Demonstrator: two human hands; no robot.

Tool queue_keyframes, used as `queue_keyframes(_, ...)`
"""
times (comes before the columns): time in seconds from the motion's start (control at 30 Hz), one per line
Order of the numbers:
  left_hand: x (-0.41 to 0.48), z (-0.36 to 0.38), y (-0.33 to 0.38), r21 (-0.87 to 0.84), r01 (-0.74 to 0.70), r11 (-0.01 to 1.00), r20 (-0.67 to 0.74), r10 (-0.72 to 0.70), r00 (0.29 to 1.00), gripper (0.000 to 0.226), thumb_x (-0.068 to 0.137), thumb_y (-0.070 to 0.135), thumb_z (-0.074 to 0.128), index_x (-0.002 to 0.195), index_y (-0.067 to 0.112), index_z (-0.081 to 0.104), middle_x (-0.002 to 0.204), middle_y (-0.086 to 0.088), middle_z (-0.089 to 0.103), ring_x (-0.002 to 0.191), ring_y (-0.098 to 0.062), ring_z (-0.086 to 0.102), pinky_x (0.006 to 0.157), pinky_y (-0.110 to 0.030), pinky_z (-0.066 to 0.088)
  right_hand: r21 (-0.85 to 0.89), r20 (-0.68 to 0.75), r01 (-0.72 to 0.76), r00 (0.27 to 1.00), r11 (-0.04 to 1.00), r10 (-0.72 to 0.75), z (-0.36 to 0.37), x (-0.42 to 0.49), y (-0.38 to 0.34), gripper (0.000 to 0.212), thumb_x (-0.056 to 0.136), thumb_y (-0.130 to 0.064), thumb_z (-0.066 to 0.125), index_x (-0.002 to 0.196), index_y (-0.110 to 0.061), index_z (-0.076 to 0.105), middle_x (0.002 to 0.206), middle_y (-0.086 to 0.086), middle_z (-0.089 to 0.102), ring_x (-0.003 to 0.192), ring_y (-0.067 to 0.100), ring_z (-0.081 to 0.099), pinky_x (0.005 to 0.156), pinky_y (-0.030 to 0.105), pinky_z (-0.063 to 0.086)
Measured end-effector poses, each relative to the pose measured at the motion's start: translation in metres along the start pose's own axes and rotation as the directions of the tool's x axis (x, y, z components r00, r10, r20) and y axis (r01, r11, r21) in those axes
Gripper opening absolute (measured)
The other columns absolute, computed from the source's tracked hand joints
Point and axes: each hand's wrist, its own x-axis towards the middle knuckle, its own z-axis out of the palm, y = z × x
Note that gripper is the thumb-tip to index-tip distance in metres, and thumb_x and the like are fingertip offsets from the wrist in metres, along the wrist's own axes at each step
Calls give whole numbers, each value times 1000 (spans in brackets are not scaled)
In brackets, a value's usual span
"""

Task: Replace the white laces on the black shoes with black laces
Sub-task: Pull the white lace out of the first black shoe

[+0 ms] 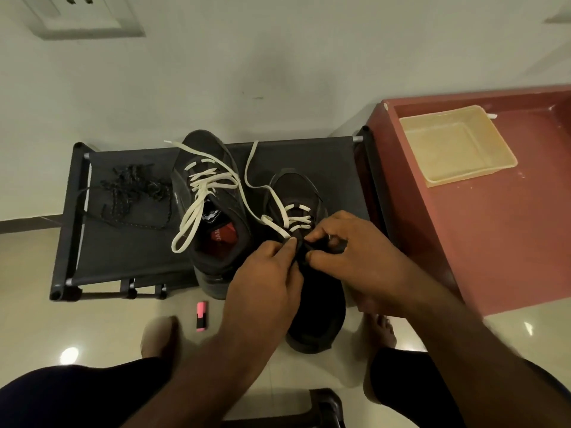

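Observation:
Two black shoes stand on a low dark fabric rack (129,257). The left shoe (213,180) still carries its loosened white lace (200,193). The right shoe (296,193) has a white lace (256,180) partly pulled out, its loose end trailing toward the back of the rack. My left hand (265,273) pinches that white lace at the shoe's upper eyelets. My right hand (343,242) pinches the black tongue or upper right beside it. A pile of black laces (136,193) lies on the rack's left part.
A pink highlighter (201,316) lies on the tiled floor below the rack. A reddish table (494,227) with a cream plastic tray (457,149) stands at the right. My bare feet and dark-clothed knees are at the bottom. A white wall is behind.

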Motion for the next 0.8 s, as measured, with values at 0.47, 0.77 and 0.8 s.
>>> queue_keyframes(0.47,1,-6,-3,188,60,980,121,-83,989,49,104,36,33,152,35,26,110,5,40,86,-7,43,75,-22,46,-166,-261,6,964,986,-50,22,31,-4,10,94,-28,63,92,-25,72,93,-13,55,80,0,56,68,11,39)
queue_keyframes(0.77,2,-4,-3,258,41,965,170,-87,982,49,105,28,37,152,31,25,108,2,37,82,-9,38,71,-19,39,-261,-110,4,993,965,-34,12,42,-11,10,85,-24,70,77,-19,67,86,-8,56,76,3,55,66,18,41)
queue_keyframes(0.8,2,-4,-2,262,43,964,172,-91,981,48,105,27,37,151,30,26,110,1,38,82,-10,39,71,-20,40,-252,-88,18,995,968,-41,11,43,-11,10,85,-24,71,77,-19,67,86,-8,56,75,4,55,66,18,41)
